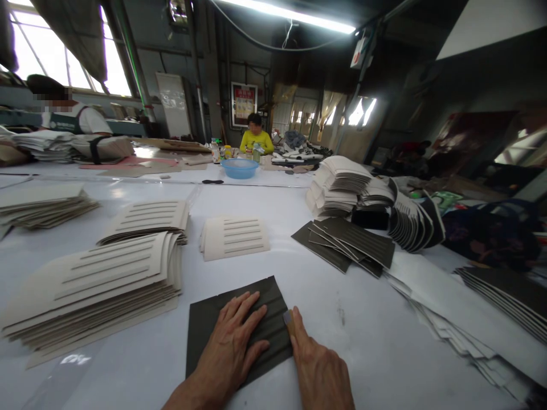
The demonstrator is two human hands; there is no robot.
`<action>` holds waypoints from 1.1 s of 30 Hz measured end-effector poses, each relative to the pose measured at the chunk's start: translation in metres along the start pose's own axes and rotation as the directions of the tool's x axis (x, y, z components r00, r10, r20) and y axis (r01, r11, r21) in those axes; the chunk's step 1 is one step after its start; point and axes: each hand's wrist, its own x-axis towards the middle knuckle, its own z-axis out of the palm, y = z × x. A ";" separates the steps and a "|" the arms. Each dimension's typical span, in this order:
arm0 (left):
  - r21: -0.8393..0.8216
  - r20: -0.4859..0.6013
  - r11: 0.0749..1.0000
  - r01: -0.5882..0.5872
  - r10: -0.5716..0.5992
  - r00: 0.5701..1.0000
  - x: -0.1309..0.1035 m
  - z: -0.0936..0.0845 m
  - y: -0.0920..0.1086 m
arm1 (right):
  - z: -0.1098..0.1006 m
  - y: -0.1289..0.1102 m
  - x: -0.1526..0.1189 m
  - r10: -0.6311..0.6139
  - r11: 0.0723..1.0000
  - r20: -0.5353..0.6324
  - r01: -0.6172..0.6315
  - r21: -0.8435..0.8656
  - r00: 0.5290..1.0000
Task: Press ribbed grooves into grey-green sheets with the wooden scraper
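A dark grey panel (pixel 200 324) with raised parallel ridges lies flat on the white table in front of me. My left hand (pixel 233 341) rests on top of it, palm down with the fingers spread. At the panel's right edge, my right hand (pixel 318 359) grips a small tool with a tan body and a flat pale tip (pixel 289 320). The tip touches or nearly touches the panel's edge; its exact kind cannot be made out. Just beyond the panel sits a small stack of cream pieces with grey strips (pixel 237 236).
Cream striped stacks (pixel 106 273) stand at left. Dark panels (pixel 346 242) lie fanned out at right, near white sheets (pixel 448 307) and a tall pale stack (pixel 339 182). Farther back are a blue basin (pixel 239 167) and two people, one in a yellow top (pixel 256 141).
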 end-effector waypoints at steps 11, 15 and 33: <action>-0.028 0.014 1.000 0.006 -0.005 1.000 0.000 0.000 0.000 | -0.012 -0.018 0.030 0.101 0.993 0.021 -0.100 -0.059 0.995; -0.032 0.001 0.999 0.002 -0.002 1.000 0.000 0.001 0.000 | -0.021 -0.022 0.048 0.065 0.993 0.038 -0.061 -0.100 0.997; -0.071 -0.002 0.997 0.015 -0.015 1.000 0.001 0.003 0.000 | -0.027 -0.028 0.064 -0.044 0.995 0.120 0.055 -0.087 0.992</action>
